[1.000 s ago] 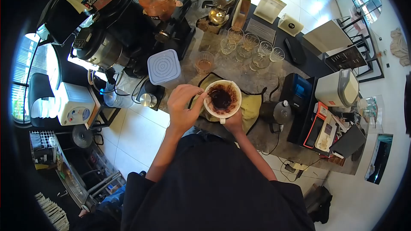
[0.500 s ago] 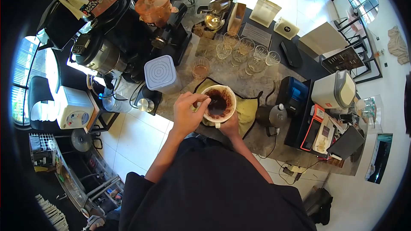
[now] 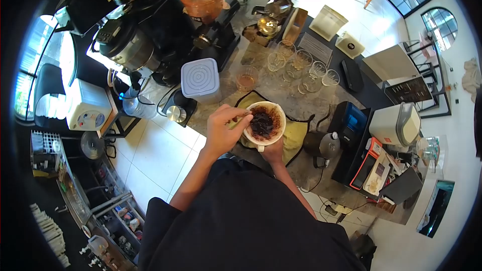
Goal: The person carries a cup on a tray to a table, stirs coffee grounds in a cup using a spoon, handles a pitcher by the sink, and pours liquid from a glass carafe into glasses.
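A white coffee dripper [image 3: 282, 126] with a small handle at its near side is in front of me, seen from above. Dark wet coffee grounds [image 3: 263, 121] lie in it, and brown grounds cling to its pale inner wall. My left hand [image 3: 224, 126] is closed in a pinch at the dripper's left rim; what its fingertips hold, if anything, is hidden. From below and the right, my right hand [image 3: 273, 151] grips the dripper, its fingers mostly covered. A yellow-green cloth [image 3: 293, 138] with dark edging lies on the counter beneath.
Beyond the dripper stand a glass of brown liquid [image 3: 246, 78] and several clear glasses [image 3: 303, 60]. A lidded container [image 3: 200, 78] is at the left beside a small scale [image 3: 176, 113]. On the right are a dark kettle [image 3: 321, 144] with a cord and a black-and-blue machine [image 3: 350, 120].
The view has shifted slightly, moving the counter objects right in the picture. The dripper's dark contents look lower and more clumped. Both hands keep much the same pose around it.
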A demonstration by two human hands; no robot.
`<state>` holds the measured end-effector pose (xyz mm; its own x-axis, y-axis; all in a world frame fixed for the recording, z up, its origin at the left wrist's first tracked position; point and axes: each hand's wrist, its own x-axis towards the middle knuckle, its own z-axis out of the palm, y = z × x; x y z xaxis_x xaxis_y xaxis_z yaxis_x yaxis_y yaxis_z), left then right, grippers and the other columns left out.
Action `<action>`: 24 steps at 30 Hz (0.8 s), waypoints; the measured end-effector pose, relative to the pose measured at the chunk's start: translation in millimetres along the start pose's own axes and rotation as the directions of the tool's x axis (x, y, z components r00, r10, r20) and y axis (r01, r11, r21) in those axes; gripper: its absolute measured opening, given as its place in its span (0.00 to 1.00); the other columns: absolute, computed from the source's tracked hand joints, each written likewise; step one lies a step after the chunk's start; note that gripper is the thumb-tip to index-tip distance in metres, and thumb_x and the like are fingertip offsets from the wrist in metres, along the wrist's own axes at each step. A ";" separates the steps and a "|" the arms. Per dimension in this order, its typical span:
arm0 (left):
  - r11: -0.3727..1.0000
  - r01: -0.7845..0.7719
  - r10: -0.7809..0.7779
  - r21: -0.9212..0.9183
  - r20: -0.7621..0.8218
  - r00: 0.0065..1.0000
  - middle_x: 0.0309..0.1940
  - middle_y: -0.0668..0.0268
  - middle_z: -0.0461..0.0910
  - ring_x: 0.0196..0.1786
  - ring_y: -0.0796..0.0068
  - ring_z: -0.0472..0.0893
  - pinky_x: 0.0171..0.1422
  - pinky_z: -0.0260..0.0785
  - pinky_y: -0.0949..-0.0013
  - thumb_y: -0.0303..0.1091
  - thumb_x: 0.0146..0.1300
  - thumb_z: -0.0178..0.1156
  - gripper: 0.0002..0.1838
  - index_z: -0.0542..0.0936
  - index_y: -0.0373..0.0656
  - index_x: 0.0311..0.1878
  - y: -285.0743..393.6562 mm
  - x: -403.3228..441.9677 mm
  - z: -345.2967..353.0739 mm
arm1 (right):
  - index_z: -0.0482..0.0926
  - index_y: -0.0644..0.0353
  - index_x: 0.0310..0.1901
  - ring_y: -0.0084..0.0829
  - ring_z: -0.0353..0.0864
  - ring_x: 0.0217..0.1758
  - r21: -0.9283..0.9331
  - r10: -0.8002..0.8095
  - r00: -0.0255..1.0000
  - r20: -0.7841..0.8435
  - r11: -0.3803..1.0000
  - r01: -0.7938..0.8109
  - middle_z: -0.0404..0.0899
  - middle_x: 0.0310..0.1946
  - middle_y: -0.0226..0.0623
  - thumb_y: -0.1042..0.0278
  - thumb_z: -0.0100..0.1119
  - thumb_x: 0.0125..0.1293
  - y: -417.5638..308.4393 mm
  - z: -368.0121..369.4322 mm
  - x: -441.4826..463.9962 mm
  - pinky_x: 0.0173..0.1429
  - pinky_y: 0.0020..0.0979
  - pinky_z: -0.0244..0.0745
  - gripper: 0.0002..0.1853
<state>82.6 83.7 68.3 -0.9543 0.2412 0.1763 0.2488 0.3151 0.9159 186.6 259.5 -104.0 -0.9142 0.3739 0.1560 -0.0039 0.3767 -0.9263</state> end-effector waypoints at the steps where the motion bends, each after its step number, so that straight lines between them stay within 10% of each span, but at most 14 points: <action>1: 0.986 -0.165 0.166 0.029 -0.022 0.986 0.30 0.64 0.85 0.35 0.71 0.80 0.41 0.72 0.66 0.29 0.61 0.75 0.07 0.92 0.40 0.42 -8.8 1.9 3.6 | 0.84 0.62 0.54 0.53 0.83 0.58 -0.056 0.009 1.000 0.002 0.998 -0.008 0.85 0.53 0.46 0.66 0.82 0.50 2.2 1.3 -1.9 0.65 0.47 0.76 0.28; 5: 0.933 -0.320 0.331 0.161 -0.043 0.943 0.39 0.62 0.88 0.42 0.59 0.84 0.47 0.76 0.58 0.32 0.58 0.77 0.09 0.91 0.43 0.42 -13.7 -1.8 0.4 | 0.82 0.67 0.57 0.36 0.86 0.59 0.152 -0.005 0.990 0.141 0.988 -0.016 0.85 0.56 0.39 0.70 0.79 0.59 29.4 6.9 -2.5 0.64 0.40 0.80 0.25; 7: 0.949 -0.288 0.301 0.126 -0.106 0.948 0.41 0.62 0.86 0.45 0.58 0.83 0.48 0.76 0.58 0.34 0.60 0.76 0.10 0.90 0.43 0.43 -17.4 -4.6 3.6 | 0.87 0.65 0.52 0.40 0.85 0.61 -0.221 -0.080 0.970 0.231 0.966 0.132 0.87 0.57 0.43 0.69 0.81 0.60 49.6 -1.1 -8.4 0.70 0.45 0.75 0.20; 10: 0.969 -0.222 0.230 0.106 -0.078 0.970 0.47 0.60 0.85 0.51 0.56 0.83 0.55 0.76 0.56 0.38 0.66 0.72 0.14 0.88 0.43 0.52 -14.8 -8.6 1.3 | 0.81 0.68 0.61 0.39 0.82 0.65 0.214 0.070 0.967 0.243 0.969 -0.124 0.83 0.62 0.46 0.70 0.82 0.60 1.7 6.1 -1.2 0.71 0.44 0.74 0.29; 20: 0.975 -0.151 0.158 0.164 -0.036 0.987 0.60 0.56 0.80 0.59 0.52 0.80 0.62 0.75 0.53 0.46 0.73 0.64 0.28 0.76 0.45 0.71 -35.9 -62.4 -51.9 | 0.71 0.72 0.70 0.45 0.82 0.65 -0.266 0.124 0.992 0.023 0.957 -0.114 0.80 0.65 0.53 0.61 0.85 0.59 8.2 -3.8 -5.0 0.67 0.45 0.79 0.43; 22: 0.963 -0.136 0.136 0.234 0.018 0.991 0.57 0.54 0.81 0.56 0.50 0.81 0.60 0.74 0.50 0.50 0.76 0.60 0.29 0.73 0.43 0.73 -47.0 -82.5 -75.4 | 0.69 0.72 0.70 0.50 0.81 0.64 -0.458 0.398 0.899 -0.186 0.774 -0.437 0.78 0.64 0.58 0.55 0.84 0.60 -59.1 10.9 -11.6 0.65 0.49 0.78 0.45; 24: 0.962 -0.069 0.057 0.264 0.054 0.997 0.56 0.53 0.82 0.57 0.49 0.81 0.60 0.74 0.49 0.50 0.77 0.59 0.30 0.72 0.43 0.74 -53.6 -106.7 -108.4 | 0.68 0.72 0.70 0.52 0.80 0.65 -0.534 0.089 0.960 -0.265 0.815 -0.223 0.77 0.64 0.60 0.52 0.82 0.63 -27.1 23.6 -27.0 0.66 0.50 0.77 0.45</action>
<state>153.2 -58.4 39.5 -0.9284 0.3075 0.2086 0.3490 0.5289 0.7736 201.8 219.2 -91.2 -0.7706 0.6175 0.1580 0.4175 0.6763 -0.6069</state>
